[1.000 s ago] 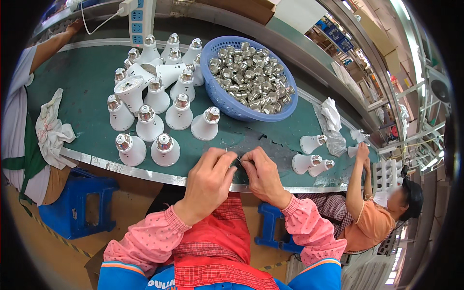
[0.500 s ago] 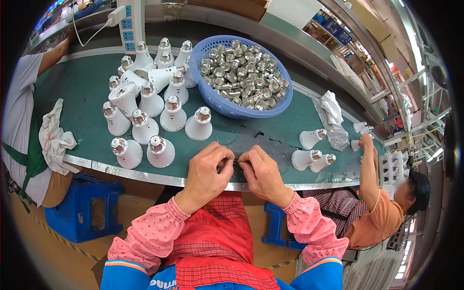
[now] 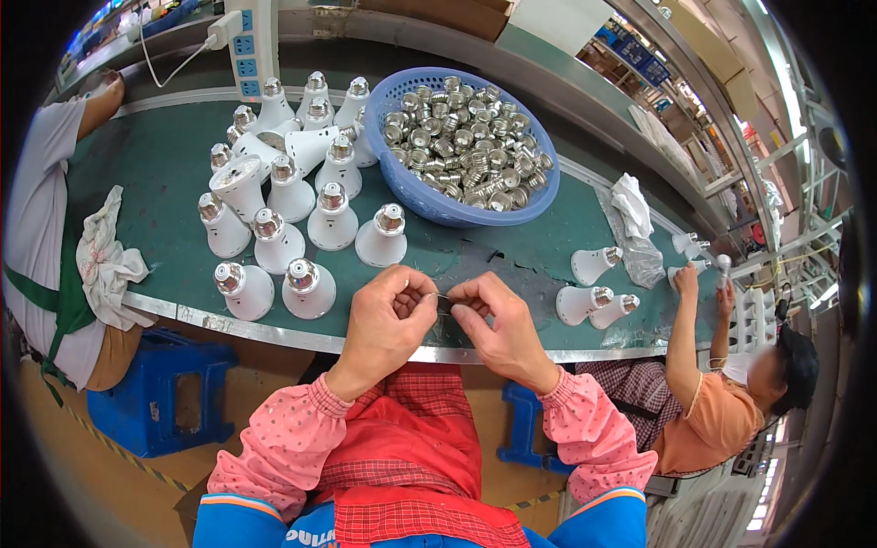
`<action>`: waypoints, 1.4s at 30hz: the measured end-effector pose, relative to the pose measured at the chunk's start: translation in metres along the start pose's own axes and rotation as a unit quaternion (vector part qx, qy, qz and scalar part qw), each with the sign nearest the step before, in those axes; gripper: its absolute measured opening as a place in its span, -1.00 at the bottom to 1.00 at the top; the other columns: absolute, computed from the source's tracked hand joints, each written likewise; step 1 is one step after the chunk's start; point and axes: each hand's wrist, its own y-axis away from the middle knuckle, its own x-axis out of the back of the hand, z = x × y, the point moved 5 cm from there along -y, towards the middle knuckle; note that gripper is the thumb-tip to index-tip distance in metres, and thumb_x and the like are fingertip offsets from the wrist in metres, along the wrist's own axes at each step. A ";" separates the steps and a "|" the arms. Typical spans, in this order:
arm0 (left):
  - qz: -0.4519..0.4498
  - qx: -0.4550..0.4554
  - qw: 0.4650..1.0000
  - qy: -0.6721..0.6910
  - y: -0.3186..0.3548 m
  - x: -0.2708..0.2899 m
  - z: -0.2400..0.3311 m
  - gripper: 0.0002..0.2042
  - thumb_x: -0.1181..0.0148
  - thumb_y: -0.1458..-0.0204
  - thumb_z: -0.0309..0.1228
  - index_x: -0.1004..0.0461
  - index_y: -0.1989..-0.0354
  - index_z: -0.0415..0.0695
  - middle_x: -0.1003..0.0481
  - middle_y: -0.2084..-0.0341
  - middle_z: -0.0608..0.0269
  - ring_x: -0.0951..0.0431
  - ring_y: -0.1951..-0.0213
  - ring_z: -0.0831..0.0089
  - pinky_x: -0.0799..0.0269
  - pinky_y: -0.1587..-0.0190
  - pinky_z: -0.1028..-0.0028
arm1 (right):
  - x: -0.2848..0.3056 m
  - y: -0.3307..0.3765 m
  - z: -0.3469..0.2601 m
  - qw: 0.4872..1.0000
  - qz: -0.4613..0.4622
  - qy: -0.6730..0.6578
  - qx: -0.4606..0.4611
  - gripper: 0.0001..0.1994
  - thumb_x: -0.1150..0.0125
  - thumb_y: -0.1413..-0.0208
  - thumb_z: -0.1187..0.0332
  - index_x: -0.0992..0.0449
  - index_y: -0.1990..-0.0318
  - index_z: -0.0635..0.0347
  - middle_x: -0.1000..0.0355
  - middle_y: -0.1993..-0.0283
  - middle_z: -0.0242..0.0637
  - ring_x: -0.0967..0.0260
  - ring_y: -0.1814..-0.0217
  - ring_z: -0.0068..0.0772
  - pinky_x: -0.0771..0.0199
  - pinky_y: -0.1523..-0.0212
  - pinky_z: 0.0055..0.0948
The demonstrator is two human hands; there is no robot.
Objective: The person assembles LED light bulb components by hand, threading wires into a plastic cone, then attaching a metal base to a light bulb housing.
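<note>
My left hand (image 3: 388, 315) and my right hand (image 3: 498, 324) meet at the near edge of the green bench (image 3: 164, 169), fingertips pinched together on a small thin metal piece (image 3: 443, 299) that is mostly hidden by the fingers. Just left of my hands stand several white bulb housings with silver screw caps (image 3: 306, 288). Behind my hands sits a blue basket (image 3: 425, 205) full of loose silver screw caps (image 3: 466, 146).
A person in white sits at the left with a crumpled white cloth (image 3: 105, 260) on the bench edge. Another person in orange (image 3: 722, 411) works at the right near a few bulb housings (image 3: 589, 301). A white power strip (image 3: 242, 41) stands at the back. A blue stool (image 3: 164, 393) is below.
The view has shifted slightly. My hands stay together at the bench edge, fingers working the small piece; the person at the right has moved a hand toward the bulbs.
</note>
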 end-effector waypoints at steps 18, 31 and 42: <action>0.006 -0.051 0.998 -0.040 0.009 -0.010 0.022 -0.90 -0.26 -0.04 -0.62 -0.53 0.27 -0.29 -0.53 0.42 0.32 -0.51 0.45 0.68 -0.44 0.39 0.62 | 0.002 0.006 -0.019 0.994 0.090 0.026 0.059 -0.86 -0.30 -0.03 0.62 -0.47 0.29 0.28 -0.40 0.36 -0.23 -0.42 0.47 -0.32 -0.41 0.47 -0.37; -0.075 0.157 0.981 0.081 0.018 -0.013 -0.003 -0.90 -0.20 -0.12 -0.56 -0.52 0.24 -0.34 -0.55 0.43 0.35 -0.51 0.39 0.72 -0.47 0.34 0.63 | 0.020 0.009 -0.028 0.918 0.210 0.243 0.231 -0.74 -0.28 0.15 0.69 -0.40 0.29 0.25 -0.36 0.40 -0.19 -0.41 0.45 -0.16 -0.41 0.52 -0.25; -0.079 0.109 0.986 0.096 0.019 -0.022 0.017 -0.86 -0.18 -0.23 -0.52 -0.51 0.17 -0.37 -0.56 0.38 0.30 -0.52 0.36 0.68 -0.48 0.30 0.61 | 0.008 0.022 -0.040 0.931 0.124 0.232 0.252 -0.72 -0.32 0.08 0.68 -0.51 0.16 0.29 -0.48 0.27 -0.16 -0.49 0.40 -0.19 -0.49 0.46 -0.33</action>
